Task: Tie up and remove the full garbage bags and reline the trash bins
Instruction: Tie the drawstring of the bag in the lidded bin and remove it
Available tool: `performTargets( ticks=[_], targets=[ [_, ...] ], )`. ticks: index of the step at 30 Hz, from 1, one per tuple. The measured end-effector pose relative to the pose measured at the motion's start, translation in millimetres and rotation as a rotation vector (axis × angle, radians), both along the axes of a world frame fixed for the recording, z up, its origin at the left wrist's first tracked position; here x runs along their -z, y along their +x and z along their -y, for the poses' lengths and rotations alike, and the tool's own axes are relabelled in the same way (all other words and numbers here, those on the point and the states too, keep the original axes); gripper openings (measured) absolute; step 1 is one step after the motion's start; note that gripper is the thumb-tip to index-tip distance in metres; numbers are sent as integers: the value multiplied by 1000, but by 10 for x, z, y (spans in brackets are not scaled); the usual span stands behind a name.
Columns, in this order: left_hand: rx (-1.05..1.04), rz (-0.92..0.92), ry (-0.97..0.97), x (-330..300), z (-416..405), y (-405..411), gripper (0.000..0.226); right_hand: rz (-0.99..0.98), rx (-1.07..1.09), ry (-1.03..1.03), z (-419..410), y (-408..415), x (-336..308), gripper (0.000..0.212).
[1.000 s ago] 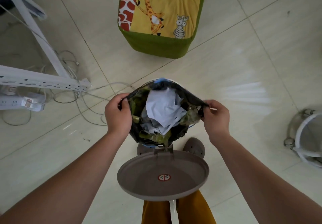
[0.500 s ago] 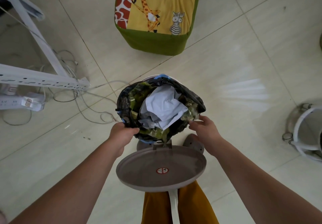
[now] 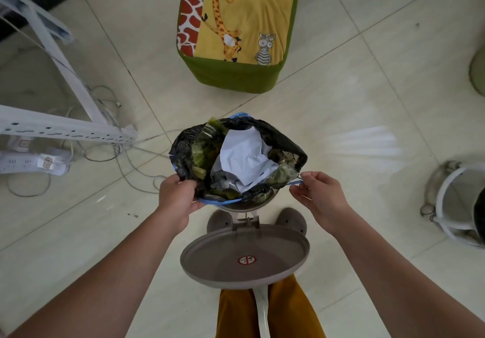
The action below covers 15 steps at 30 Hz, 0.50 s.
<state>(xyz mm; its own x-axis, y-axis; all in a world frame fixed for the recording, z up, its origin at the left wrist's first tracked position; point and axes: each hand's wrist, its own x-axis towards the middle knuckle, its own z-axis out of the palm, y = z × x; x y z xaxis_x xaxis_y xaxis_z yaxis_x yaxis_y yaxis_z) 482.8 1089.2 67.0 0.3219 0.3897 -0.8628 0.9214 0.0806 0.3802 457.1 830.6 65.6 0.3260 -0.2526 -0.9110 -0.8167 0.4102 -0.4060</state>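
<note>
Mustard-yellow trousers (image 3: 288,311) show at the bottom centre of the frame, directly below the grey bin lid (image 3: 245,257), which stands flipped open on its hinge toward the person. Just above the lid sits the bin (image 3: 240,207), mostly hidden by its load; only a sliver of rim is visible. Left hand (image 3: 177,201) at centre-left: fingers curled round the near-left edge of the black garbage bag (image 3: 183,153), gripping film and, apparently, the blue drawstring (image 3: 223,202) that runs along the near rim. Right hand (image 3: 319,197) at centre-right: thumb and fingers pinch the other end of that drawstring, drawn slightly off the bag. Bag sits in the bin at frame centre, mouth open, filled to the top with crumpled white paper (image 3: 244,156) and green vegetable scraps (image 3: 207,146). Judgement: thin film is soft and slack and will collapse as cinched; contents look bulky rather than dense, though wet greens may add weight and drip. Best hold is the drawstring loops themselves, pulled evenly on both sides, since pulling on bare film risks a tear. Paper stands proud of the rim and may need pressing down before the mouth closes. Further up: power strips and white cables (image 3: 126,153) at mid-left, a white metal frame (image 3: 60,127) above them, a second white bin (image 3: 456,203) at the right edge, and a giraffe-print cushion stool (image 3: 236,35) at top centre, well apart from the bag.
</note>
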Motion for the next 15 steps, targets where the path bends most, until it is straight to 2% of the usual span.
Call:
performTargets(
  ticks=[2,4,6,8,9,11,13,14,15],
  targets=[
    [118,69,109,-21,1,51,11,6,-85,-127,12,41,13,6],
    [259,135,257,-8,6,97,13,-13,-251,-323,21,94,81,24],
    [297,170,319,7,23,175,38,1,-363,-400,24,181,145,47],
    [295,172,308,51,26,261,62,28,-375,-324,11,277,210,58],
    [297,170,282,74,30,291,65,40,-369,-269,3,314,243,58],
    [285,196,219,105,54,339,54,83,-405,-231,-13,366,267,45],
    [287,285,208,86,86,376,23,145,-509,-324,-34,391,238,21],
    [292,352,227,59,100,386,13,172,-547,-377,-45,388,216,18],
    [291,426,259,35,105,389,14,189,-555,-423,-57,378,200,18]
  ],
)
